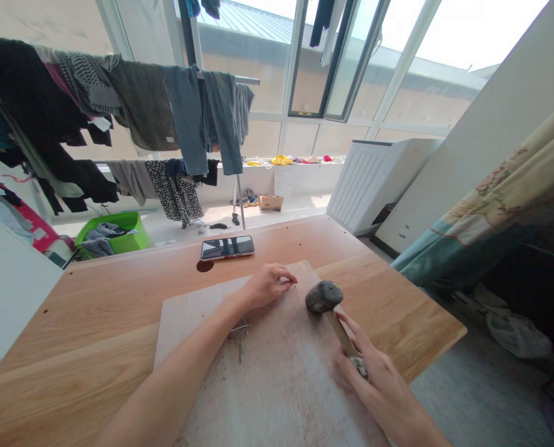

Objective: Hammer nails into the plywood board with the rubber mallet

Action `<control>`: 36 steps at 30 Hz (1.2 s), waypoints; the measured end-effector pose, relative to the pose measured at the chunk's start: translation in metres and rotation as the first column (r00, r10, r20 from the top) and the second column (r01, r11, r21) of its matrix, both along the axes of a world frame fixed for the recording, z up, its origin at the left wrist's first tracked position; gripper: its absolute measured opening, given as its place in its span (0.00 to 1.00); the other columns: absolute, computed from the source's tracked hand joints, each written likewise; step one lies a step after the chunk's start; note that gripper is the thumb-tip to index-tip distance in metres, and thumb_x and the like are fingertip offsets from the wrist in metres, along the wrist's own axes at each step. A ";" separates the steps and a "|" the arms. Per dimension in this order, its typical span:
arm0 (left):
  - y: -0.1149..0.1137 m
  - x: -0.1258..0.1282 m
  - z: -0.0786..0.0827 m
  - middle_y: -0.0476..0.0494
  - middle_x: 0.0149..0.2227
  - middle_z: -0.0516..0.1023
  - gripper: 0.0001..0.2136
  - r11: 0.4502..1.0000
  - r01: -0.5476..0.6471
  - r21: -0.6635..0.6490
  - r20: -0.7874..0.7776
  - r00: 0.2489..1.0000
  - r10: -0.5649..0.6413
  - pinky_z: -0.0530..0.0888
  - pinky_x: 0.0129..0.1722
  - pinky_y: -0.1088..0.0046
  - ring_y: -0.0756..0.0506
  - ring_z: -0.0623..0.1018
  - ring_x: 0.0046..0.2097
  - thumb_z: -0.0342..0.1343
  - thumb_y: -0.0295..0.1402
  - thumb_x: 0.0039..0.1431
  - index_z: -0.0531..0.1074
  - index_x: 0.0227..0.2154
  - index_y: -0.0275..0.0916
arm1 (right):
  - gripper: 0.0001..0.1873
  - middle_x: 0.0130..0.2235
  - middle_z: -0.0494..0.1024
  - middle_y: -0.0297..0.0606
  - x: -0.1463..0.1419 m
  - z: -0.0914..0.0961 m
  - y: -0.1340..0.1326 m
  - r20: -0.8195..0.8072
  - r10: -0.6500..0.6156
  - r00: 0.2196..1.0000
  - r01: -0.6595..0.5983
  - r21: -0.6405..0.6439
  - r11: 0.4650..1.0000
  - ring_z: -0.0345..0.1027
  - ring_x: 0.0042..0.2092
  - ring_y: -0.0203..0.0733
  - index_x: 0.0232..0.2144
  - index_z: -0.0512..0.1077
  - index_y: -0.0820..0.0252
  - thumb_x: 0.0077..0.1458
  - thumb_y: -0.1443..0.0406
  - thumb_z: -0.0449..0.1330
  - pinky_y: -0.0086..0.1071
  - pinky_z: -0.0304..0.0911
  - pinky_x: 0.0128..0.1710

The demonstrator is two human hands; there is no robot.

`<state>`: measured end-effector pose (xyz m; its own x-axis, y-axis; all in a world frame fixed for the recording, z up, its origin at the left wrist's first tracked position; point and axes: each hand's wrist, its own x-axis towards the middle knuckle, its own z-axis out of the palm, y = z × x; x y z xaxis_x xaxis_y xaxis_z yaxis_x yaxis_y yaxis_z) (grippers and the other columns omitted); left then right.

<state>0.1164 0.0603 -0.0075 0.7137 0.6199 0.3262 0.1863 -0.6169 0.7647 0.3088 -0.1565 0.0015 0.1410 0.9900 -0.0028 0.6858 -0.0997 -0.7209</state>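
My right hand [374, 372] is wrapped around the wooden handle of a hammer [324, 297]. The hammer's dark, blocky head is over the right part of a pale wooden board [267, 379]. On that board, near its far edge, my left hand [270, 285] has thumb and fingers pinched together. Whatever sits between those fingertips is too small to make out. Several loose nails [240, 338] lie in a small heap beside my left forearm, which partly hides them. Small dark specks or holes dot the board's surface.
Under the board is a wood-grain table [95, 323]. A phone [228, 248] lies at its far side beside a round dark hole [205, 266]. Beyond are a green basket [140, 233] of clothes, a laundry rack and a white appliance [374, 180]. A curtain [500, 192] hangs right.
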 end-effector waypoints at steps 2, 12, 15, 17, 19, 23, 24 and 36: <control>0.000 0.000 0.000 0.42 0.37 0.84 0.09 1.000 0.002 0.003 -0.017 1.000 -0.002 0.74 0.41 0.72 0.46 0.79 0.37 0.58 0.23 0.58 0.83 0.36 0.36 | 0.34 0.70 0.64 0.43 0.001 0.003 0.002 -0.007 0.000 1.000 0.000 -0.017 1.000 0.54 0.71 0.47 0.71 0.55 0.60 0.65 0.60 0.49 0.44 0.51 0.71; -0.003 0.007 -0.005 0.40 0.37 0.84 0.07 0.998 0.020 -0.062 0.092 0.996 -0.015 0.75 0.40 0.73 0.47 0.80 0.37 0.59 0.24 0.59 0.83 0.34 0.34 | 0.34 0.24 0.75 0.31 0.002 0.011 0.007 -0.186 -0.102 0.977 0.045 -0.285 0.957 0.74 0.20 0.44 0.67 0.61 0.57 0.64 0.50 0.51 0.30 0.68 0.15; -0.005 0.008 -0.005 0.41 0.37 0.84 0.08 0.995 -0.025 -0.101 0.088 0.996 0.034 0.76 0.42 0.72 0.46 0.81 0.39 0.59 0.22 0.57 0.82 0.36 0.35 | 0.32 0.24 0.69 0.26 0.006 0.015 0.012 -0.299 -0.091 0.950 -0.010 -0.319 0.948 0.65 0.15 0.34 0.65 0.60 0.55 0.64 0.50 0.52 0.24 0.59 0.11; -0.005 0.008 -0.005 0.43 0.37 0.85 0.11 0.991 -0.069 -0.114 0.068 0.995 0.077 0.76 0.44 0.71 0.46 0.82 0.39 0.59 0.21 0.56 0.82 0.40 0.36 | 0.30 0.24 0.67 0.24 0.007 0.019 0.016 -0.347 -0.072 0.935 -0.044 -0.315 0.948 0.60 0.14 0.30 0.62 0.61 0.57 0.63 0.51 0.54 0.22 0.56 0.11; -0.006 0.008 -0.005 0.44 0.37 0.85 0.12 0.988 -0.093 -0.125 0.055 0.993 0.100 0.77 0.45 0.70 0.46 0.82 0.39 0.60 0.21 0.55 0.80 0.42 0.37 | 0.29 0.22 0.64 0.21 0.006 0.021 0.020 -0.377 -0.070 0.924 -0.049 -0.297 0.954 0.55 0.13 0.29 0.59 0.63 0.60 0.62 0.50 0.54 0.21 0.53 0.10; -0.005 0.008 -0.006 0.45 0.36 0.86 0.13 0.985 -0.104 -0.139 0.035 0.993 0.110 0.76 0.46 0.69 0.46 0.82 0.38 0.61 0.23 0.55 0.79 0.44 0.37 | 0.26 0.21 0.61 0.20 -0.001 0.022 0.030 -0.408 -0.083 0.909 -0.012 -0.223 0.975 0.52 0.14 0.28 0.56 0.64 0.58 0.65 0.48 0.52 0.20 0.52 0.10; -0.005 0.009 -0.006 0.45 0.36 0.86 0.14 0.985 -0.107 -0.138 0.027 0.993 0.112 0.76 0.46 0.68 0.46 0.82 0.38 0.61 0.24 0.56 0.79 0.45 0.37 | 0.25 0.22 0.61 0.20 -0.003 0.022 0.033 -0.412 -0.077 0.908 -0.006 -0.196 0.981 0.52 0.15 0.29 0.55 0.63 0.58 0.65 0.48 0.51 0.20 0.52 0.10; -0.004 0.011 -0.004 0.45 0.35 0.86 0.17 0.986 -0.120 -0.113 0.001 0.993 0.121 0.75 0.43 0.69 0.46 0.81 0.36 0.63 0.28 0.57 0.77 0.50 0.38 | 0.21 0.22 0.64 0.21 -0.021 0.043 0.058 -0.275 -0.030 0.961 0.005 -0.089 0.996 0.56 0.13 0.29 0.51 0.67 0.56 0.65 0.50 0.51 0.22 0.54 0.09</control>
<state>0.1272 0.0565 -0.0115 0.6293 0.7343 0.2544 0.2480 -0.4999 0.8298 0.2878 -0.0988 0.0442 0.1399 0.9816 -0.1298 0.4594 -0.1805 -0.8697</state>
